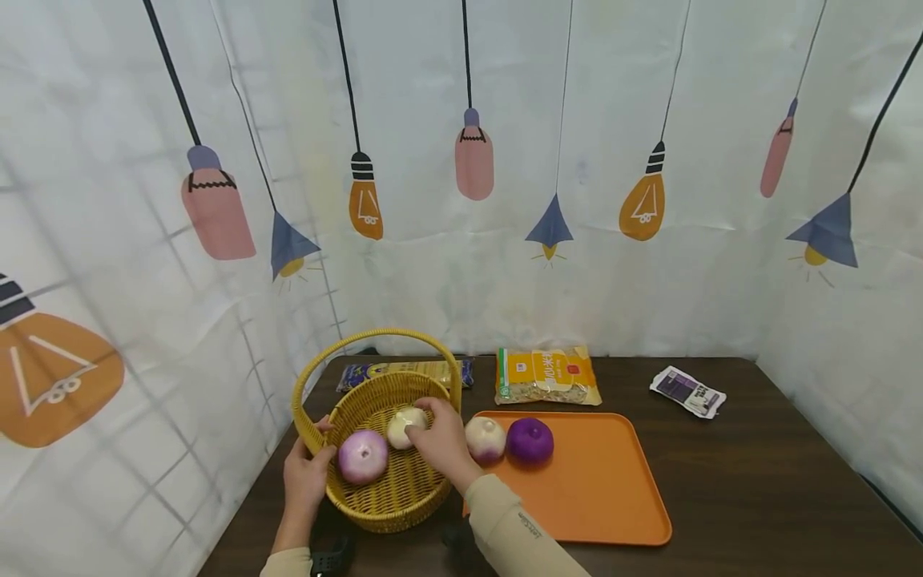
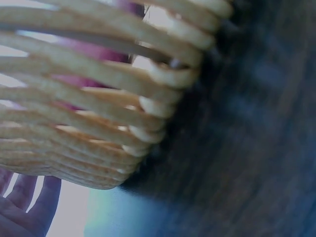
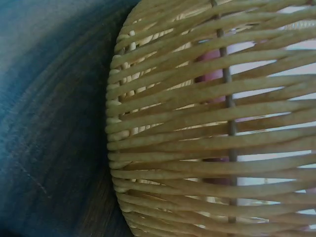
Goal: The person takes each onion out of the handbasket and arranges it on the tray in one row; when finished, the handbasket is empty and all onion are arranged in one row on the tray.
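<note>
A yellow woven basket (image 1: 389,521) with a tall arched handle stands on the left of the table. My left hand (image 1: 306,473) grips its left side where the handle meets the rim; in the left wrist view, fingers (image 2: 42,202) show beside the weave. Reaching over the right rim, my right hand (image 1: 441,437) pinches a white round vegetable (image 1: 405,425), onion- or turnip-like, inside the basket. A pale purple onion (image 1: 363,457) lies to its left. The right wrist view shows only the basket wall (image 3: 177,118) and tabletop, with the right hand hidden.
An orange tray (image 1: 591,489) sits right of the basket, bearing a white-and-purple turnip-like vegetable (image 1: 485,439) and a deep purple round vegetable (image 1: 530,441). Behind are a yellow grain packet (image 1: 546,375) and a long packet (image 1: 433,371). A small white-and-purple packet (image 1: 688,391) lies far right.
</note>
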Demonstrator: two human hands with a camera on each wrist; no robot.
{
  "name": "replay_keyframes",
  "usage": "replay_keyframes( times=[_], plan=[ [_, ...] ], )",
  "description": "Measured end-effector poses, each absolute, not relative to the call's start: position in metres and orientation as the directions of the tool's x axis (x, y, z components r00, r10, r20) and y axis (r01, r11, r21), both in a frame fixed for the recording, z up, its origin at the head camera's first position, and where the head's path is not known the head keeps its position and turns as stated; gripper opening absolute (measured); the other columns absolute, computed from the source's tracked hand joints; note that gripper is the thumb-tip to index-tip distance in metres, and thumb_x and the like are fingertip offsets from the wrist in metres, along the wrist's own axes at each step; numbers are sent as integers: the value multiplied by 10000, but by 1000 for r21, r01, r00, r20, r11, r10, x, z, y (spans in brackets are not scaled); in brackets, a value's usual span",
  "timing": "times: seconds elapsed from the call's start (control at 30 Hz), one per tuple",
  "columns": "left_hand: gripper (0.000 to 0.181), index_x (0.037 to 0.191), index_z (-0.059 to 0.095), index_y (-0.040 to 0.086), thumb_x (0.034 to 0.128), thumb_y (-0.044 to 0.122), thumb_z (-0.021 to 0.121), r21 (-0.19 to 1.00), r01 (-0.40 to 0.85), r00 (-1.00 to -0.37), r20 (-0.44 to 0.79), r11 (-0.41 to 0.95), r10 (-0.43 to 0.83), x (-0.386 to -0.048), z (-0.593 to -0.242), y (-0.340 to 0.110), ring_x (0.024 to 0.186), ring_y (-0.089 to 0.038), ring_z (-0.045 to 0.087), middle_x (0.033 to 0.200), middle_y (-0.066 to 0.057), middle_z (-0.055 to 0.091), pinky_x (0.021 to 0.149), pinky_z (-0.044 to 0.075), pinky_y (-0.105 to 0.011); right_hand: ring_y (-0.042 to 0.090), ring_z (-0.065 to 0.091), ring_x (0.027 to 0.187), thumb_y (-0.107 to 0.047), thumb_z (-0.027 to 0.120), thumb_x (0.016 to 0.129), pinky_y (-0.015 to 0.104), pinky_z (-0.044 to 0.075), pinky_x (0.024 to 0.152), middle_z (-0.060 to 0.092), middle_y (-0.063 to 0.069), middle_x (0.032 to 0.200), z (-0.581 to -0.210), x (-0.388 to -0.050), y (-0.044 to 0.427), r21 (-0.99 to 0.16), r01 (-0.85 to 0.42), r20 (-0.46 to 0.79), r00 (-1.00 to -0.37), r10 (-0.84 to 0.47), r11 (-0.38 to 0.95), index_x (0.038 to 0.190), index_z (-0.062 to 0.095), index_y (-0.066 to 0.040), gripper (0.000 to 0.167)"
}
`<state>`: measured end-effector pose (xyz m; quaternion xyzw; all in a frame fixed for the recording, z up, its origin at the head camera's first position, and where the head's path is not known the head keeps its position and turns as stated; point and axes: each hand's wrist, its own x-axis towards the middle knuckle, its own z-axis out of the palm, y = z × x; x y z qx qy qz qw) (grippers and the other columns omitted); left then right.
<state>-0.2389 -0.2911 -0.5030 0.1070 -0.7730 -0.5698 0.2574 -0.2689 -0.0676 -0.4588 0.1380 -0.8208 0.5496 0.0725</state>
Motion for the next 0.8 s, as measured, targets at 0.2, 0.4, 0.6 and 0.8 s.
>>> replay_keyframes(
  times=[0.2, 0.4, 0.6, 0.8],
  plan=[
    [329, 1184, 598, -11, 866, -84, 556, 942, 138, -845, 273, 305, -461, -239, -503, -290, 1180, -75, 534, 1384, -161, 556, 834, 392, -39, 305, 579, 1086, -167, 773, 793, 452, 481, 895, 613, 116, 1185, -464, -278, -78, -864, -277, 252, -961, -115, 421, 1197, 638, -47, 442],
    [311, 1160, 616, -14, 864, -94, 562, 940, 152, -840, 286, 305, -462, -238, -501, -291, 1158, -6, 527, 1375, -169, 561, 847, 392, -42, 300, 570, 1084, -336, 766, 828, 447, 476, 890, 592, 128, 1191, -468, -285, -85, -898, -185, 162, -983, -90, 399, 1255, 592, -42, 547],
    [304, 1171, 616, -13, 877, -79, 573, 947, 144, -851, 267, 288, -452, -238, -501, -291, 1082, 99, 509, 1387, -140, 557, 838, 398, -40, 333, 563, 1134, -352, 775, 819, 460, 481, 902, 587, 161, 1263, -470, -290, -88, -932, -83, 59, -995, -79, 352, 1343, 541, -52, 648],
    [304, 1177, 606, -23, 880, -80, 567, 949, 146, -853, 264, 280, -451, -239, -503, -291, 1081, 99, 503, 1387, -150, 555, 842, 395, -36, 300, 585, 1087, -237, 815, 772, 402, 504, 841, 586, 160, 1295, -473, -293, -88, -933, -60, 20, -993, -116, 355, 1390, 515, -49, 713]
  ],
)
